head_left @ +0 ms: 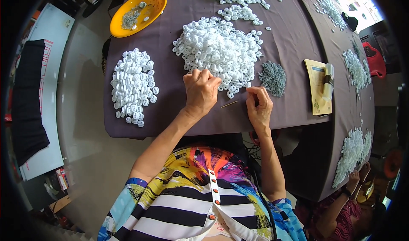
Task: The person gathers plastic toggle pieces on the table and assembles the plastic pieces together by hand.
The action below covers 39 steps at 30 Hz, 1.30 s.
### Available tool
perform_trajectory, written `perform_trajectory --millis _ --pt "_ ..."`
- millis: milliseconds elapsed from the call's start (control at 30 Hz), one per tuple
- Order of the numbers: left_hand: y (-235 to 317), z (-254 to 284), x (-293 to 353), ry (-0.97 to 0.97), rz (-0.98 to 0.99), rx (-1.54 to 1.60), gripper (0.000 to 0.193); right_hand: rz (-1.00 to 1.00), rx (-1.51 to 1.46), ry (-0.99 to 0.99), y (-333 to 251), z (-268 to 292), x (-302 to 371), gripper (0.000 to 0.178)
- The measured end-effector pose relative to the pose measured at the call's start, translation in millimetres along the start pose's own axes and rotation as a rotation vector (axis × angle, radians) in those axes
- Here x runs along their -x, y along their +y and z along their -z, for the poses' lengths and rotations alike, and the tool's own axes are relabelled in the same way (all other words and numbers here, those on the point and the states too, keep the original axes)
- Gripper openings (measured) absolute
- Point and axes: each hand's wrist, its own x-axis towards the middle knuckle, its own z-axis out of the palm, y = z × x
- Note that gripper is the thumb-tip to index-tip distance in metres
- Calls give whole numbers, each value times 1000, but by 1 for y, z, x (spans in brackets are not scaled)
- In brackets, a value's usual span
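On the draped table (294, 41), white pieces (215, 45) lie heaped by left hand (201, 92) and right hand (259, 107), fingers curled — any grip, I cannot tell — the pieces likely light, stiff, best pinched edgewise.

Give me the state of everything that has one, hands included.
Left hand: fingers curled, grip hidden
Right hand: fingers curled, grip unclear
Large white heap: loose, piled up
Smaller white heap: loose, set apart
Grey heap: loose, piled
Thin rod: lying between the hands
Yellow plate: holding grey and white pieces
Yellow booklet: lying flat
Clear roll: lying on the booklet
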Motion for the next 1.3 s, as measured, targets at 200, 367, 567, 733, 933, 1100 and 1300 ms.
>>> perform_trajectory --millis 200,367,567,733,933,1100,1300 --pt "-2 1 -13 -286 -72 -155 2 -6 -9 12 0 0 0 15" --pt "8 2 -18 -352 -9 -155 6 0 -13 20 2 0 0 14" --pt "12 -10 -21 -420 174 -160 6 14 -18 19 4 -1 0 16" --pt "13 -18 -20 -383 144 -224 5 11 0 23 1 0 0 16" --pt "9 -20 -11 -295 -11 -280 7 29 6 32 1 0 -1 15" --pt "6 -5 -10 -156 8 -163 4 39 7 35 2 1 -2 14" --pt "6 18 7 -342 653 907 9 -97 -266 -4 -17 -14 2 7"
